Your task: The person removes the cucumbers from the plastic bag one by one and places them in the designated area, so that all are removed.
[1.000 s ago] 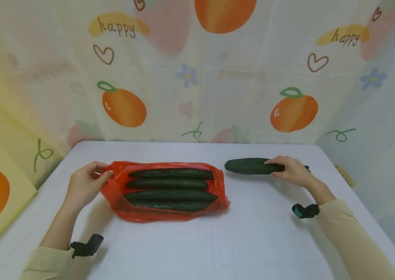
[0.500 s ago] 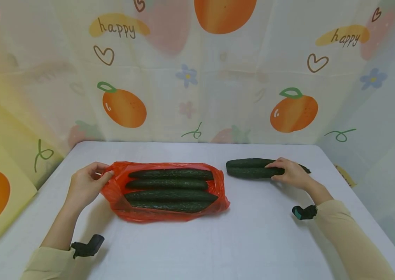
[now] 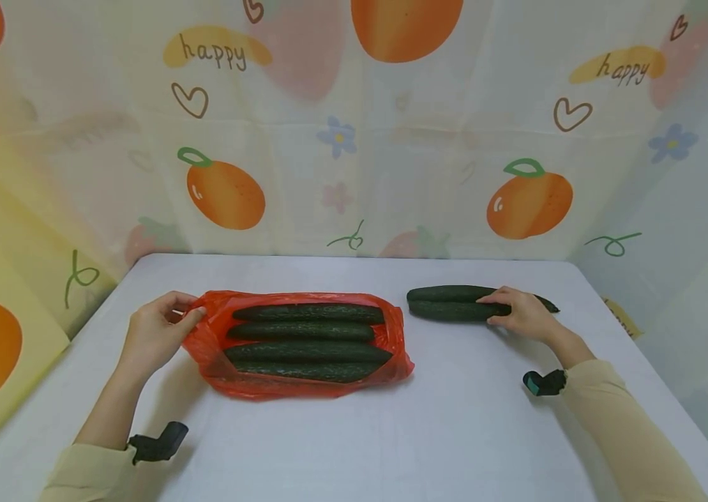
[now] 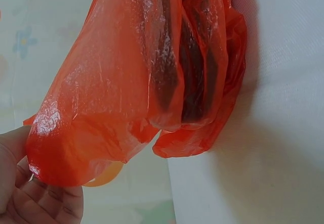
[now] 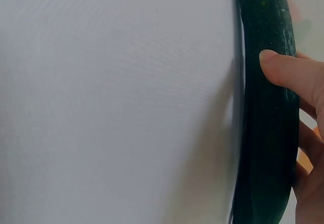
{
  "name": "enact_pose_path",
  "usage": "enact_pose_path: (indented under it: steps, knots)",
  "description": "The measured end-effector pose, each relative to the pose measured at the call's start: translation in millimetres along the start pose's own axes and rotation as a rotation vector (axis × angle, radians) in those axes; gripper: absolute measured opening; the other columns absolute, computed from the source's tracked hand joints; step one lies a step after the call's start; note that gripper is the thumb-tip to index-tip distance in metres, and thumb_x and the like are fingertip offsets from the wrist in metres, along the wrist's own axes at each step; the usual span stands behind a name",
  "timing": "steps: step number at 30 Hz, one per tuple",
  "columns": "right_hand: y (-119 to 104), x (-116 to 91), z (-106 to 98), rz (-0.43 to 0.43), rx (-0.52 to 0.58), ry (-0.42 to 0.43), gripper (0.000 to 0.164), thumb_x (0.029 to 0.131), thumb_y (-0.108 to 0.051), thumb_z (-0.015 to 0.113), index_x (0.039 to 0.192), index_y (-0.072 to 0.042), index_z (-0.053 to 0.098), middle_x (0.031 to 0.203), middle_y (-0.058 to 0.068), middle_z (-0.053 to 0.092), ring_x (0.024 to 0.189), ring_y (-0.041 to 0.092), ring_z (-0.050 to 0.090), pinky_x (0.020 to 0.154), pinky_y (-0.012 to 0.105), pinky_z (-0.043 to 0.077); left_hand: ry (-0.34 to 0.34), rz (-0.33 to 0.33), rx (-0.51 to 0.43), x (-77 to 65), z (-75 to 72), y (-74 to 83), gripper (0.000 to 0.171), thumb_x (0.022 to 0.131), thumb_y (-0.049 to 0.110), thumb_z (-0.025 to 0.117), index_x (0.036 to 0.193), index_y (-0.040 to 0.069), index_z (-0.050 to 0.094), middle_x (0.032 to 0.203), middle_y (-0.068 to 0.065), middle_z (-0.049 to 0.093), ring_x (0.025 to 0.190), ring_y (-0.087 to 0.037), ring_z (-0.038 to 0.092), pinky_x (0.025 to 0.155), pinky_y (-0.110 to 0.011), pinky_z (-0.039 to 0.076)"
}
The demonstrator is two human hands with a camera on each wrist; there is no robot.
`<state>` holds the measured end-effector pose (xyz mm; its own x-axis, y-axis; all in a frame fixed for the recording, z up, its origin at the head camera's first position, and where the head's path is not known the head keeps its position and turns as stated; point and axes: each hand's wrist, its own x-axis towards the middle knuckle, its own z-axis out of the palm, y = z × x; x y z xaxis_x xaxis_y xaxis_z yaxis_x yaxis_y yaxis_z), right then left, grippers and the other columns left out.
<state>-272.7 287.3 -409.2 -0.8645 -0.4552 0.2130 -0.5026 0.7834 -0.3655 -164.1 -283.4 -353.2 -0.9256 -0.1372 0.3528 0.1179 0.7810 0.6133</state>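
A red plastic bag [image 3: 253,387] lies on the white table with several dark green cucumbers [image 3: 310,350] side by side in its opening. My left hand [image 3: 151,338] pinches the bag's left edge between thumb and fingers; the left wrist view shows the lifted film hanging from them. At the back right, two more cucumbers lie together. My right hand [image 3: 522,314] grips the nearer cucumber [image 5: 268,128] by its right part, thumb on the near side. The farther cucumber [image 3: 450,292] is partly hidden behind that hand.
The white tabletop [image 3: 354,446] ends at a fruit-print curtain [image 3: 303,174] along the back, with more curtain on both sides. Small black wrist cameras [image 3: 159,442] are strapped to both wrists.
My right hand has brought its cucumber slightly down toward me, from overlapping the farther one to lying beside it in front. My left hand and the bag have hardly moved.
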Motion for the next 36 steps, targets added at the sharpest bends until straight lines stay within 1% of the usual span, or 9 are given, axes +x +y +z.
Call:
enact_pose_path:
  steps: [4, 8, 13, 19, 28, 33, 36]
  knots:
    - [3.0, 0.6, 0.7, 0.001, 0.000, -0.009, 0.037, 0.077, -0.010, 0.073, 0.113, -0.007, 0.065, 0.106, 0.014, 0.061, 0.095, 0.033, 0.059, 0.080, 0.050, 0.047, 0.000, -0.005, 0.003, 0.2, -0.2, -1.0, 0.022, 0.087, 0.026, 0.062, 0.098, 0.006, 0.065, 0.085, -0.012, 0.067, 0.069, -0.011, 0.054, 0.049, -0.022, 0.046]
    - [5.7, 0.5, 2.1, 0.000, -0.011, 0.001, 0.037, 0.076, -0.009, 0.073, 0.112, -0.007, 0.065, 0.108, 0.016, 0.062, 0.100, 0.037, 0.057, 0.084, 0.052, 0.045, -0.002, -0.013, 0.009, 0.4, -0.5, -0.7, 0.023, 0.088, 0.026, 0.062, 0.098, 0.007, 0.065, 0.086, -0.012, 0.067, 0.070, -0.011, 0.053, 0.049, -0.022, 0.047]
    - [6.0, 0.0, 4.1, 0.003, -0.011, 0.020, 0.037, 0.075, -0.008, 0.073, 0.112, -0.007, 0.065, 0.108, 0.016, 0.063, 0.102, 0.038, 0.057, 0.086, 0.053, 0.044, -0.005, -0.012, 0.008, 0.8, -0.5, 0.3, 0.023, 0.088, 0.026, 0.061, 0.098, 0.006, 0.065, 0.087, -0.013, 0.066, 0.072, -0.016, 0.054, 0.049, -0.022, 0.047]
    - [3.7, 0.2, 5.8, 0.017, 0.004, 0.016, 0.037, 0.076, -0.004, 0.072, 0.112, -0.006, 0.065, 0.109, 0.017, 0.063, 0.105, 0.038, 0.055, 0.090, 0.054, 0.041, -0.011, -0.011, 0.004, 0.8, -1.4, -0.2, 0.024, 0.088, 0.026, 0.061, 0.099, 0.006, 0.064, 0.088, -0.014, 0.066, 0.074, -0.019, 0.055, 0.049, -0.022, 0.047]
    - [-3.0, -2.3, 3.9, -0.011, -0.098, 0.023, 0.037, 0.078, -0.006, 0.070, 0.114, -0.007, 0.063, 0.110, 0.020, 0.060, 0.101, 0.040, 0.052, 0.087, 0.058, 0.039, -0.021, -0.018, -0.002, 0.4, -2.6, -0.2, 0.025, 0.088, 0.027, 0.061, 0.100, 0.005, 0.064, 0.089, -0.015, 0.067, 0.075, -0.021, 0.057, 0.050, -0.022, 0.048]
    - [-2.4, -3.4, 2.9, -0.023, -0.088, 0.064, 0.035, 0.078, -0.005, 0.069, 0.112, -0.006, 0.063, 0.106, 0.020, 0.059, 0.097, 0.039, 0.053, 0.084, 0.056, 0.041, -0.020, -0.018, 0.001, 0.8, -2.3, -0.5, 0.025, 0.088, 0.027, 0.061, 0.100, 0.005, 0.064, 0.089, -0.015, 0.067, 0.076, -0.022, 0.057, 0.050, -0.022, 0.047]
    - [-0.9, -4.0, 2.4, -0.032, -0.085, 0.087, 0.034, 0.077, -0.005, 0.069, 0.111, -0.006, 0.064, 0.105, 0.019, 0.059, 0.095, 0.038, 0.053, 0.081, 0.054, 0.043, -0.017, -0.017, 0.007, 1.3, -2.2, -0.6, 0.024, 0.088, 0.027, 0.061, 0.100, 0.006, 0.065, 0.089, -0.014, 0.067, 0.075, -0.020, 0.056, 0.050, -0.022, 0.047]
